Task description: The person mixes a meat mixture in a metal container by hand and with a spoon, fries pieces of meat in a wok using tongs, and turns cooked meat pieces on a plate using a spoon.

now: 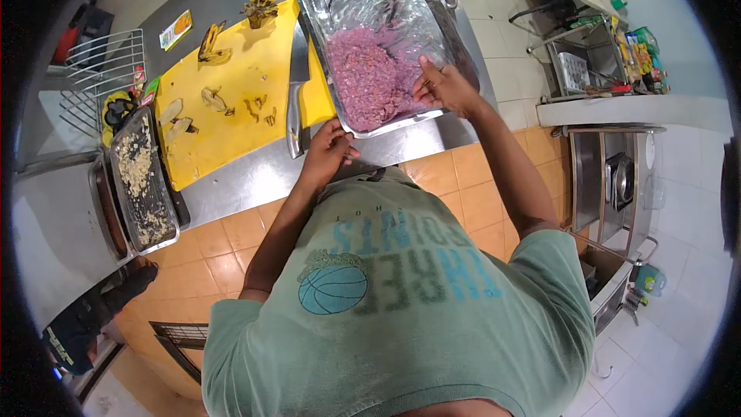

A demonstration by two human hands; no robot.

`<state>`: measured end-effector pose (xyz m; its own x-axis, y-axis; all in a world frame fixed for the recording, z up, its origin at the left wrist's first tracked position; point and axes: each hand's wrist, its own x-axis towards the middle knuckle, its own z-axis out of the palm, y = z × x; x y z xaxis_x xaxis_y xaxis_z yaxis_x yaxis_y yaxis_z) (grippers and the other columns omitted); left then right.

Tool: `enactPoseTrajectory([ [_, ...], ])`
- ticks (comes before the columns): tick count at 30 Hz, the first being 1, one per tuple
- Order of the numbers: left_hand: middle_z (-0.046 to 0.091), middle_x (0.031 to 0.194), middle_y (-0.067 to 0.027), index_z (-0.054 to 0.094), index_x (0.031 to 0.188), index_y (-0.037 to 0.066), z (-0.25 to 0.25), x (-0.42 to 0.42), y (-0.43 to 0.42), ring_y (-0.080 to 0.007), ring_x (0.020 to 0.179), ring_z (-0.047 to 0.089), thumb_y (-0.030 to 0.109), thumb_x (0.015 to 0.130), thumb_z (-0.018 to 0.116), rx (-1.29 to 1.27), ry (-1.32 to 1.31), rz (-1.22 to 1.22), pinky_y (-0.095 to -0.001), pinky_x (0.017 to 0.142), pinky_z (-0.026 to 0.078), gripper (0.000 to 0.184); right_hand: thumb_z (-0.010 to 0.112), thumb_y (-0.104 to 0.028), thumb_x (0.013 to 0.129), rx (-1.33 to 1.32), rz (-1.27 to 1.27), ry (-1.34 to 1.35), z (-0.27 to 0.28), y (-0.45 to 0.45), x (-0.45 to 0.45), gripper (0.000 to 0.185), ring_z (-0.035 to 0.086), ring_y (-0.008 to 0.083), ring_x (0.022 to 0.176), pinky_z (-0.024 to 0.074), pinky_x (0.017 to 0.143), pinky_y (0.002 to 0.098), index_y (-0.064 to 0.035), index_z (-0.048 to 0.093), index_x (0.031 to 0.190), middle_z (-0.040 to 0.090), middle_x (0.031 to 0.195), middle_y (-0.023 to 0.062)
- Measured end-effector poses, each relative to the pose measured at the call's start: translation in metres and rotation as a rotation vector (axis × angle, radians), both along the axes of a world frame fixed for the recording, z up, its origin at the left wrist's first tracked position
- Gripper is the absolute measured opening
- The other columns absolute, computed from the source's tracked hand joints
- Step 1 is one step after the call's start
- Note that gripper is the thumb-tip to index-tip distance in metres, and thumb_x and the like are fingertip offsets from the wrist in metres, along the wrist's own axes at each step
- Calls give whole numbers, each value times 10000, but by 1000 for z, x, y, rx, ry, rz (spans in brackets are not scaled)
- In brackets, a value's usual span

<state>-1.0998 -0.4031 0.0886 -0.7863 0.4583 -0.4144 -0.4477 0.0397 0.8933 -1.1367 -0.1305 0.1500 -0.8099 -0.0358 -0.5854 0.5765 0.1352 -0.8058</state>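
A metal tray (306, 1) lined with clear plastic film holds a lumpy purple-pink mixture (367, 77) in its near part. My right hand (445, 89) is over the tray's right side, its thumb and fingers drawn together beside the mixture; whatever lies between the fingertips is too small to make out. At the tray's near left corner is my left hand (330, 148), with fingers bent and partly apart and nothing visible in them. A large knife (295, 100) lies on the yellow cutting board (247, 135), left of the tray.
Banana peels (212, 45) and scraps lie on the board. A tray of pale crumbs (133, 156) stands at the left, near a wire rack (104, 69). Beyond the board is a small packet (176, 29). A shelf unit (617, 177) stands right. Part of another person (93, 320) shows lower left.
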Motion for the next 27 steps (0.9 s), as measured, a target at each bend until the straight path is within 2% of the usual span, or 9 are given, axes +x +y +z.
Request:
enactPoseTrajectory([
  [1, 573, 942, -66, 430, 1154, 29, 1, 1, 1, -123, 672, 599, 81, 885, 464, -11, 8, 8, -214, 543, 439, 276, 401, -591, 859, -52, -16, -4, -7, -2, 0, 636, 580, 140, 651, 477, 589, 235, 9, 591, 771, 606, 716, 93],
  [4, 579, 930, -71, 442, 1129, 24, 8, 4, 3, -119, 611, 590, 80, 885, 460, 0, 13, 46, -200, 475, 394, 251, 427, -609, 837, -121, -120, 44, -10, -11, 7, 672, 600, 163, 623, 508, 588, 267, 40, 596, 800, 621, 740, 131],
  [10, 605, 895, -89, 466, 1044, 7, -2, 3, 6, -109, 528, 555, 68, 877, 459, 4, 39, 74, -193, 426, 352, 177, 428, -604, 838, -238, -234, 62, -25, -9, -2, 655, 601, 160, 626, 505, 577, 252, 33, 580, 834, 621, 747, 130],
  [16, 605, 887, -103, 473, 1011, -10, 8, 4, 8, -106, 620, 543, 35, 865, 451, -14, 36, 87, -214, 500, 434, 155, 393, -599, 852, -283, -340, 50, -31, -7, -19, 645, 578, 139, 593, 497, 544, 246, 19, 578, 826, 619, 733, 118],
  [19, 602, 882, -104, 475, 1005, -16, 4, 4, 8, -108, 683, 544, 23, 863, 449, 20, 39, 92, -227, 541, 464, 150, 373, -583, 867, -304, -471, 54, -37, -8, -32, 629, 581, 133, 590, 490, 527, 236, 11, 579, 836, 618, 722, 111],
  [27, 589, 901, -96, 480, 1008, -15, 4, 4, 7, -111, 710, 548, 23, 874, 443, 2, 76, 84, -229, 537, 463, 144, 395, -530, 887, -297, -593, 136, -49, -5, -61, 568, 593, 134, 595, 495, 530, 232, -5, 585, 786, 636, 738, 115],
])
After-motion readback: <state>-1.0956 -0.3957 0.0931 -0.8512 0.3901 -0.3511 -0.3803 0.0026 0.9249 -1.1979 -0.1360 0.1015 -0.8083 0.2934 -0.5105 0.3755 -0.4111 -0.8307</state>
